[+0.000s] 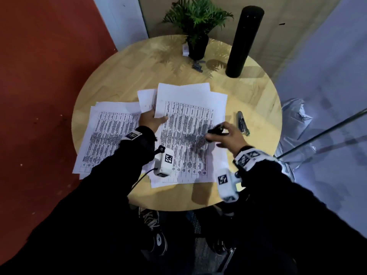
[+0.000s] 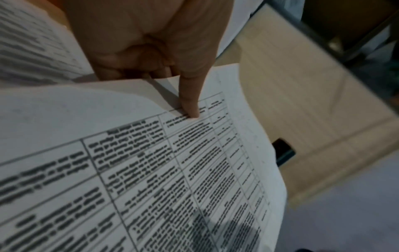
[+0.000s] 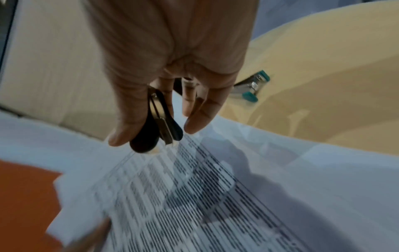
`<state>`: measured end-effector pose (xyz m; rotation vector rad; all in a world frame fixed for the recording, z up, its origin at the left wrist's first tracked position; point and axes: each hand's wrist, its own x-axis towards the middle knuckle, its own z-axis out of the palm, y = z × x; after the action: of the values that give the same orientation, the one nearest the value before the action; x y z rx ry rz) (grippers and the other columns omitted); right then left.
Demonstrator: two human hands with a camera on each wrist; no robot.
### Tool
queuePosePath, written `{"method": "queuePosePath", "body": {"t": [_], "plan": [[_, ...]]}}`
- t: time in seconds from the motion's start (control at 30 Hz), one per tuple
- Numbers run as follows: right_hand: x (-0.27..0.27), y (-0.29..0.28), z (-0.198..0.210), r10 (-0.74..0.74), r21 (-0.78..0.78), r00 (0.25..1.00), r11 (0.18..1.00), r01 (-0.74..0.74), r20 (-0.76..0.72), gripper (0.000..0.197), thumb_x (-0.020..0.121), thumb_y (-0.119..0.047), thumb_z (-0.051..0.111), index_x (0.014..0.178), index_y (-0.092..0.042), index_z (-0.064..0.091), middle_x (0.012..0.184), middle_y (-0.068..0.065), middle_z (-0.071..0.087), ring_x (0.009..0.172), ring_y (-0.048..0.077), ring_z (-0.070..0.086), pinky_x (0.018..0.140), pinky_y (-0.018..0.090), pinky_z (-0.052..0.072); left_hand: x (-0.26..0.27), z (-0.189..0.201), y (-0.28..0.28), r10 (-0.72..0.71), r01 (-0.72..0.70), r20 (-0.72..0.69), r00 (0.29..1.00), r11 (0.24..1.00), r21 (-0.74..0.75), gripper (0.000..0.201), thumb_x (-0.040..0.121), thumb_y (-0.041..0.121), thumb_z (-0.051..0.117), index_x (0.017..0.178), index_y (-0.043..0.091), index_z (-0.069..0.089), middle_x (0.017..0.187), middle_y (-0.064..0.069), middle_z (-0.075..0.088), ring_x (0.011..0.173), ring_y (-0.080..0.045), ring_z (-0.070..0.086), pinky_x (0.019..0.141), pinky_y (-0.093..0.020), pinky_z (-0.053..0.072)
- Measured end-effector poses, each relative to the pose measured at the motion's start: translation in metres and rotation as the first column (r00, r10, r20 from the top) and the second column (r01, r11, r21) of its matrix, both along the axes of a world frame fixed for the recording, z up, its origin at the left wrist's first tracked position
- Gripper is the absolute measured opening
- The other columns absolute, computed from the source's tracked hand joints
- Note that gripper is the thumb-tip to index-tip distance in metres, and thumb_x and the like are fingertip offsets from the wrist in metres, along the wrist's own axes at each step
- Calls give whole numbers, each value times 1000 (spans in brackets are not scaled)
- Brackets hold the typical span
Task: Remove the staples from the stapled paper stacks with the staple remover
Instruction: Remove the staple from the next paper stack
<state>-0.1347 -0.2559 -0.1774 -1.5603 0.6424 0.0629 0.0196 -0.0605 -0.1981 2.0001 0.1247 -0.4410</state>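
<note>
A printed paper stack (image 1: 184, 108) lies in the middle of the round wooden table (image 1: 123, 76). My left hand (image 1: 156, 119) pinches its left edge, thumb (image 2: 190, 105) on top of the sheet (image 2: 151, 170) and the other fingers hidden beneath. A second printed stack (image 1: 107, 133) lies to the left, partly under my left sleeve. My right hand (image 1: 216, 135) hovers over the middle stack and holds the black staple remover (image 1: 215, 130). In the right wrist view the staple remover (image 3: 157, 122) sits between thumb and fingers above the paper (image 3: 215, 187). No staple is visible.
A stapler (image 1: 242, 123) with teal ends lies right of the papers, near my right hand. At the back stand a potted plant (image 1: 196, 36) and a tall black cylinder (image 1: 242, 44), with a small pile of grey staple strips (image 1: 197, 66) between them.
</note>
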Motion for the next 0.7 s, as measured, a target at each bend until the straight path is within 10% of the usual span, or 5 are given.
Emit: {"method": "queuePosePath", "body": {"t": [0.17, 0.27, 0.33, 0.53, 0.7], "plan": [[25, -25, 35, -81, 123, 988, 990, 65, 133, 19, 78, -18, 74, 80, -24, 56, 110, 3, 60, 96, 11, 61, 61, 16, 48, -7, 51, 6, 4, 32, 113, 994, 950, -309, 38, 85, -8, 60, 122, -6, 53, 87, -1, 68, 50, 11, 56, 54, -2, 42], [24, -25, 66, -15, 202, 977, 979, -29, 212, 17, 75, -19, 71, 79, -23, 55, 75, -15, 66, 69, -3, 63, 68, 21, 43, -8, 75, 13, -26, 72, 115, 993, 909, -410, 40, 84, -9, 60, 122, -2, 54, 78, 10, 72, 64, 7, 65, 68, -10, 50], [21, -23, 84, 11, 221, 958, 972, -78, 288, 42, 51, -36, 83, 82, -24, 58, 82, -14, 66, 68, -4, 64, 65, 18, 46, -6, 90, 18, -51, 101, 132, 990, 908, -407, 39, 82, -7, 63, 120, -6, 57, 89, 6, 73, 74, 1, 67, 83, -22, 53], [11, -18, 119, -19, 235, 911, 968, -86, 412, 76, 21, -55, 90, 82, -24, 57, 93, -8, 65, 72, -2, 64, 60, 12, 47, -11, 134, 27, 54, 101, 305, 951, 877, -470, 28, 70, -5, 74, 82, 15, 59, 76, 6, 67, 70, -5, 60, 71, -18, 50], [-7, -13, 133, 3, 220, 894, 969, -114, 449, 77, 21, -55, 89, 82, -23, 56, 76, -15, 69, 67, -3, 63, 56, 11, 45, -11, 163, 45, 209, 1, 720, 661, 960, -279, 84, 49, 39, 89, 115, 26, 39, 116, 1, 45, 105, -7, 46, 93, -18, 37]]}}
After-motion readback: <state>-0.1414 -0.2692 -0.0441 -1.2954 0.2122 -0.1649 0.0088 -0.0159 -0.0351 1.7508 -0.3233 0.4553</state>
